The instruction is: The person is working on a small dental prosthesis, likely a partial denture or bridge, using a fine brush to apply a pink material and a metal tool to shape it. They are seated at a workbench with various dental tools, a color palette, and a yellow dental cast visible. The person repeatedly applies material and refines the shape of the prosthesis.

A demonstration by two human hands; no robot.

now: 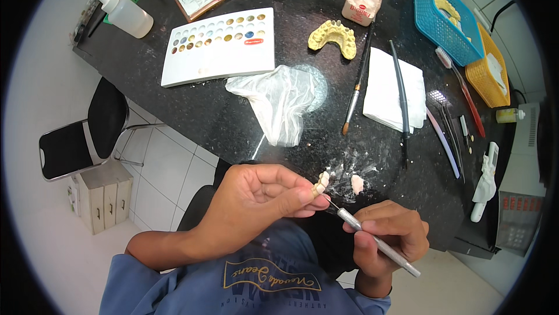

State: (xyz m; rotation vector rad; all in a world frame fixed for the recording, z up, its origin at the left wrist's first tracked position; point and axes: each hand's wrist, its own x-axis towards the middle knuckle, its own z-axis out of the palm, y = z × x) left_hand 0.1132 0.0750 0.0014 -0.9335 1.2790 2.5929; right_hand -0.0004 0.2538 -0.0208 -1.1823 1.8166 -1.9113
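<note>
Between the thumb and fingers of my left hand (265, 192) is a small cream dental bridge (319, 184) of joined tooth crowns. My right hand (393, 236) grips a dental carving tool (381, 246) with a silver knurled handle, held like a pen. Its thin tip reaches toward the underside of the bridge, close to my left fingertips; whether it touches cannot be made out. Just beyond my hands, a small pinkish lump (357, 184) lies on the dark worktop among smears of white powder.
Beyond lie a crumpled white cloth (282, 102), a white palette (218, 50) with coloured wells, a yellow dental cast (332, 39) and a powder jar (363, 1). To the right are a brush (358, 82), folded tissue (384, 93), a toothbrush (463, 88) and a blue basket (466, 51).
</note>
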